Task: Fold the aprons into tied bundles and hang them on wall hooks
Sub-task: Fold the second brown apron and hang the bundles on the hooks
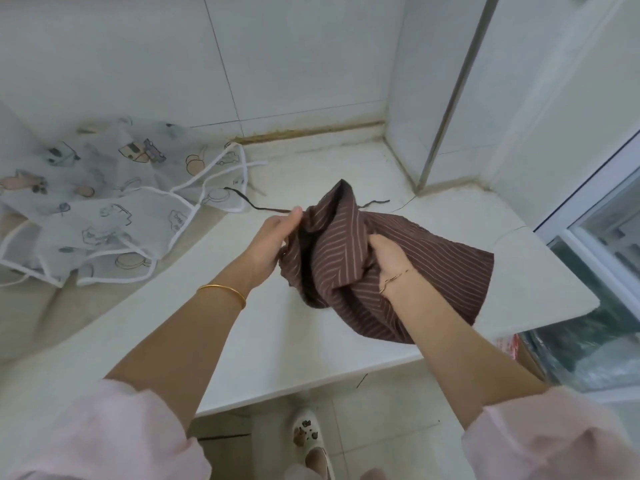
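Note:
A brown striped apron (446, 268) is bunched above the white counter (277, 341). My left hand (273, 240) grips its left side, thumb on top of the cloth. My right hand (388, 258) holds the middle of the bundle, fingers curled into the folds. A thin dark tie string (263, 206) trails left from the bundle over the counter. A second, white translucent apron (104, 202) with cartoon prints and white ties lies spread out at the counter's left. No wall hook is in view.
Tiled wall (277, 64) rises behind the counter, with a white pillar (433, 98) at the back right corner. A glass-fronted cabinet (606, 237) stands at the right. My white shoe (308, 434) is on the floor below the counter's front edge.

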Demonstrator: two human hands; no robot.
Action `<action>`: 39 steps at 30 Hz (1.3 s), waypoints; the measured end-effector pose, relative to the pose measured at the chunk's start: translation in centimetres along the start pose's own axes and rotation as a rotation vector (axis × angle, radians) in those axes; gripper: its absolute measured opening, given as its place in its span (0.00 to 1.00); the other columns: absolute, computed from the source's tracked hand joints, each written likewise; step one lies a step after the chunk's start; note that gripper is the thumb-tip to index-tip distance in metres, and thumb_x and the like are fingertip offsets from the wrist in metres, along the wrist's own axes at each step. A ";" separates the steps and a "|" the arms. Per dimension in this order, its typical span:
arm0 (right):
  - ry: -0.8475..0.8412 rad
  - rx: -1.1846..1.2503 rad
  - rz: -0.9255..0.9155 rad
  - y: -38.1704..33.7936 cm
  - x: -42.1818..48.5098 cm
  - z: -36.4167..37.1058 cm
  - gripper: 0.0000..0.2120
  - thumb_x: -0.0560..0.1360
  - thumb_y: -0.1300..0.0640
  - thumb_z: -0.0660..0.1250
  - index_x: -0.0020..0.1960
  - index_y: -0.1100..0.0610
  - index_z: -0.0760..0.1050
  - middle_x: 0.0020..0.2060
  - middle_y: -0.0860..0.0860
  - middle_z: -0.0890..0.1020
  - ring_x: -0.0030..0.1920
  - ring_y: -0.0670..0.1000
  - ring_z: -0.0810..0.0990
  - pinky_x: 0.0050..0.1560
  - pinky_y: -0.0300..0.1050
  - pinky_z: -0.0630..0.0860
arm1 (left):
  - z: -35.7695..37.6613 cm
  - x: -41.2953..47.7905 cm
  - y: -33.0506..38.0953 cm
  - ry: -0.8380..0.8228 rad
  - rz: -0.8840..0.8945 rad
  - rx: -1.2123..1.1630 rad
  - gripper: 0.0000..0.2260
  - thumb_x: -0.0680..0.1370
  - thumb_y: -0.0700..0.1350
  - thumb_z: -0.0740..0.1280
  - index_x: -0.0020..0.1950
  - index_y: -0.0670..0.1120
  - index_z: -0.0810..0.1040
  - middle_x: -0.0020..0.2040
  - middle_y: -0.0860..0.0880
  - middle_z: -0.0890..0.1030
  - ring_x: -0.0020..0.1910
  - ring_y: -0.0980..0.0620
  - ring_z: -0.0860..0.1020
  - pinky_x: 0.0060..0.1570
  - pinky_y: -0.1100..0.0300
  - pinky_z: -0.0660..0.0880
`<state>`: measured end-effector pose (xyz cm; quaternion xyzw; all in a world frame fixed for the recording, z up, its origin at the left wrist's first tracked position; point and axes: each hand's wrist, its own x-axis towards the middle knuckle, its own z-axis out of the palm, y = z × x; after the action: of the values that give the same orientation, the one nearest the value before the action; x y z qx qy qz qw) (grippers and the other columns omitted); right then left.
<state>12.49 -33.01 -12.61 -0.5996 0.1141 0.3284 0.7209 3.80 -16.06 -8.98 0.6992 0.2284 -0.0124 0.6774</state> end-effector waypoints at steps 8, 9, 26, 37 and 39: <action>0.122 -0.106 -0.079 -6.5 -6.0 -6.6 0.13 0.82 0.59 0.53 0.53 0.61 0.75 0.45 0.50 0.78 0.45 0.53 0.77 0.38 0.35 0.74 | 5.2 -0.3 0.9 0.131 0.203 0.652 0.11 0.78 0.46 0.65 0.58 0.42 0.74 0.53 0.44 0.77 0.53 0.44 0.77 0.49 0.53 0.75; 0.164 -0.253 -0.125 -7.0 -6.4 -7.9 0.14 0.82 0.61 0.53 0.60 0.64 0.73 0.48 0.52 0.77 0.50 0.54 0.76 0.37 0.33 0.74 | 5.5 -0.3 1.4 0.207 0.240 0.664 0.10 0.80 0.45 0.62 0.56 0.40 0.76 0.51 0.44 0.78 0.52 0.43 0.76 0.47 0.56 0.71; -0.210 -1.023 -0.646 -8.0 -16.0 -10.7 0.14 0.75 0.55 0.68 0.57 0.61 0.76 0.51 0.57 0.81 0.51 0.52 0.79 0.56 0.47 0.74 | 13.7 -8.1 11.2 -0.404 -0.043 0.453 0.11 0.77 0.45 0.61 0.48 0.38 0.77 0.43 0.41 0.79 0.42 0.45 0.77 0.46 0.49 0.74; -0.007 0.190 -0.167 -7.1 -16.6 -14.3 0.10 0.79 0.55 0.61 0.50 0.60 0.78 0.35 0.53 0.84 0.41 0.52 0.81 0.42 0.46 0.77 | 13.1 -9.8 3.2 -0.472 -0.151 0.855 0.33 0.72 0.34 0.69 0.73 0.47 0.59 0.65 0.50 0.71 0.58 0.50 0.74 0.54 0.58 0.75; -0.009 0.314 -0.126 -7.0 -16.8 -14.7 0.11 0.80 0.56 0.60 0.47 0.60 0.78 0.33 0.54 0.84 0.37 0.52 0.82 0.40 0.46 0.77 | 14.6 -10.5 2.1 -0.503 -0.093 0.749 0.44 0.71 0.40 0.74 0.77 0.50 0.47 0.70 0.54 0.63 0.68 0.49 0.67 0.64 0.56 0.69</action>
<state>7.45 -52.92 -1.45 -0.4840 0.1233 0.2633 0.8253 -0.59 -33.08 -4.75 0.8605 0.0677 -0.2938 0.4107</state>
